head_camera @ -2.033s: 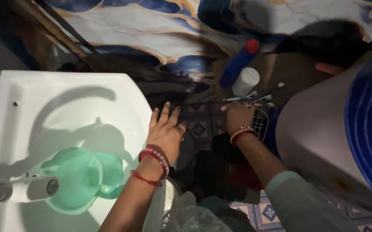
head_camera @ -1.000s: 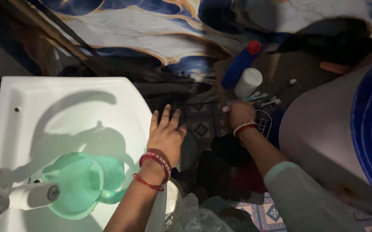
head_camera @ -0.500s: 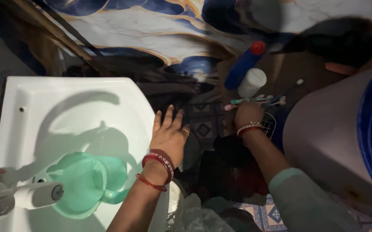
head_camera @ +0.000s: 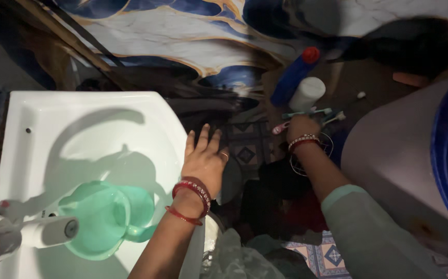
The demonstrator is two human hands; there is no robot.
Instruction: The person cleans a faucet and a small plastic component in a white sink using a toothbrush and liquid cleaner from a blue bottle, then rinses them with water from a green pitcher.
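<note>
My left hand [head_camera: 204,159] lies flat with fingers spread on the right rim of a white wash basin [head_camera: 79,134]. Down by the floor, my right hand [head_camera: 302,127] is closed around several toothbrushes [head_camera: 306,112], their heads sticking out to the left and right of it. A wire holder [head_camera: 327,147] sits just below that hand. A pale green plastic jug [head_camera: 105,219] stands in the basin under the white tap [head_camera: 33,235].
A blue bottle with a red cap [head_camera: 292,77] and a white container [head_camera: 306,93] stand beyond my right hand. A large blue drum [head_camera: 441,155] fills the right side. Dark cloth [head_camera: 281,201] and a plastic bag [head_camera: 234,256] lie on the patterned tile floor.
My right hand has closed over the toothbrushes and lifted slightly away from the wire holder. My left hand has stayed on the basin rim. The view drifted a little.
</note>
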